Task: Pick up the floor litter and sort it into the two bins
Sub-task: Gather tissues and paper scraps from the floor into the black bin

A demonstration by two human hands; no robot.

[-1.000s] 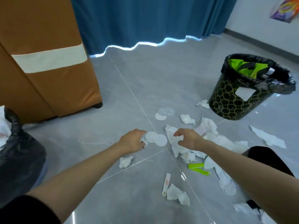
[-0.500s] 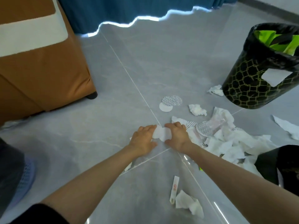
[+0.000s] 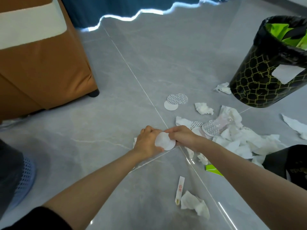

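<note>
Over grey floor (image 3: 149, 63), left hand (image 3: 147, 144) and right hand (image 3: 183, 136) grip white discs (image 3: 165, 141) between them.

home living rm: tan sofa (image 3: 41, 63), blue curtain (image 3: 116, 9), tile floor (image 3: 149, 63).

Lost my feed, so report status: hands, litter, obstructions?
Both busy: left grip and right grip pinch white discs. Tissue pile on floor beside right grip. Loose litter lies toward black bin.

— How do my hands stand?
— Both arms reach forward and down. My left hand (image 3: 147, 141) and my right hand (image 3: 183, 136) meet knuckle to knuckle, fingers curled, each pinching one white round disc (image 3: 165, 141).
</note>
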